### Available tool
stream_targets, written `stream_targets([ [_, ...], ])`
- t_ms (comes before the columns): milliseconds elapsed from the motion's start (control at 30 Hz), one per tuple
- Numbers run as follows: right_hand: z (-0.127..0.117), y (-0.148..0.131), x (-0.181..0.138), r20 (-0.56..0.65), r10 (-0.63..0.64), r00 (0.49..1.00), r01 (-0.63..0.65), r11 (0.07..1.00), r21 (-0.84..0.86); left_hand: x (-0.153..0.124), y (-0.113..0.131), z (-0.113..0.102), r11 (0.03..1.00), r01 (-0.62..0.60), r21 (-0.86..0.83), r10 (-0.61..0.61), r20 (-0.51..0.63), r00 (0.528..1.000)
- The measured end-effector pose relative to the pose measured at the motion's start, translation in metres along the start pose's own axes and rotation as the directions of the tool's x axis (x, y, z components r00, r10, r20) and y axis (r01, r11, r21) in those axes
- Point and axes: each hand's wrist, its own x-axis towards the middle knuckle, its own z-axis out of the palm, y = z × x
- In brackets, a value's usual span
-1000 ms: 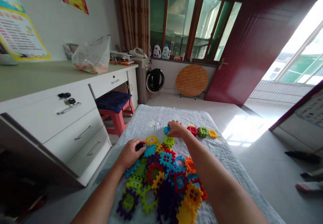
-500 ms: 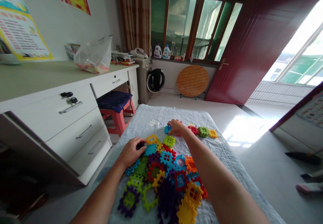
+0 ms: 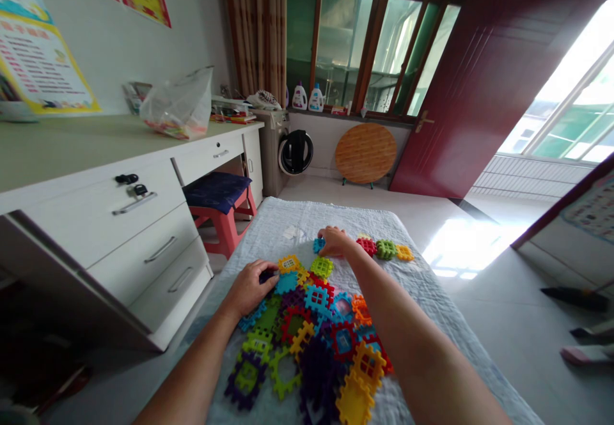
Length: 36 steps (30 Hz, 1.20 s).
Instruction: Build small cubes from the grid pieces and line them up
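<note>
My right hand point(image 3: 334, 241) reaches to the far part of the cloth, its fingers closed over a blue interlocking building block point(image 3: 318, 245). To its right, red point(image 3: 367, 247), green point(image 3: 386, 248) and yellow point(image 3: 405, 253) blocks lie in a row. At the left edge of a pile of flat, notched plastic blocks, my left hand point(image 3: 252, 285) has its fingers curled round a dark purple block point(image 3: 267, 275), mostly hidden. Close by are a yellow window block point(image 3: 289, 263), a light blue block point(image 3: 286, 282) and a lime green block point(image 3: 321, 268).
A pale blue quilted cloth point(image 3: 283, 217) covers the surface under the blocks. On the left stand a white desk point(image 3: 158, 217) with drawers and a pink stool point(image 3: 223, 233). Farther back are a washing machine point(image 3: 273, 150), a round wooden tabletop point(image 3: 366, 154) and a dark red door point(image 3: 460, 92).
</note>
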Motion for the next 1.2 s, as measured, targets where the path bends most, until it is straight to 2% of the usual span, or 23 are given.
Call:
stream_targets([
  [267, -0.007, 0.006, -0.003, 0.004, 0.028, 1.0, -0.028, 0.998, 0.051, 0.0, 0.0, 0.0, 1.0, -0.006, -0.001, 0.006, -0.009, 1.0],
  [333, -0.013, 0.011, -0.006, -0.066, 0.045, 0.997, -0.035, 0.989, 0.145, 0.0, 0.0, 0.0, 1.0, -0.002, -0.006, 0.002, -0.004, 1.0],
  [433, -0.021, 0.016, -0.017, -0.234, 0.066, 0.97, 0.007, 0.955, 0.295, 0.0, 0.0, 0.0, 1.0, 0.003, -0.009, -0.003, 0.008, 1.0],
  [500, -0.022, 0.013, -0.028, -0.27, 0.038, 0.962, 0.051, 0.947, 0.316, 0.001, 0.0, 0.0, 1.0, 0.005, -0.01, -0.005, 0.017, 1.0],
  [600, -0.012, -0.003, -0.048, -0.213, -0.053, 0.976, 0.108, 0.961, 0.254, 0.001, 0.0, 0.0, 1.0, 0.001, -0.005, -0.001, 0.016, 1.0],
  [667, -0.002, -0.015, -0.06, -0.182, -0.071, 0.981, 0.105, 0.977, 0.186, 0.001, 0.0, 0.0, 1.0, -0.007, -0.001, 0.007, 0.007, 1.0],
  [800, 0.015, -0.027, -0.071, -0.149, 0.032, 0.988, -0.006, 0.985, 0.172, 0.0, -0.001, 0.001, 1.0, -0.028, 0.001, 0.028, -0.012, 1.0],
  [933, 0.017, -0.026, -0.072, -0.168, 0.105, 0.98, -0.065, 0.972, 0.226, 0.0, -0.002, 0.002, 0.999, -0.038, 0.004, 0.039, -0.024, 0.999],
  [1067, 0.012, -0.026, -0.085, -0.207, 0.022, 0.978, 0.042, 0.953, 0.299, 0.0, -0.002, 0.002, 0.999, -0.042, 0.001, 0.042, -0.022, 0.999],
  [1200, 0.006, -0.024, -0.116, -0.32, -0.069, 0.945, 0.202, 0.892, 0.405, 0.001, -0.002, 0.002, 0.999, -0.05, -0.006, 0.05, -0.026, 0.998],
])
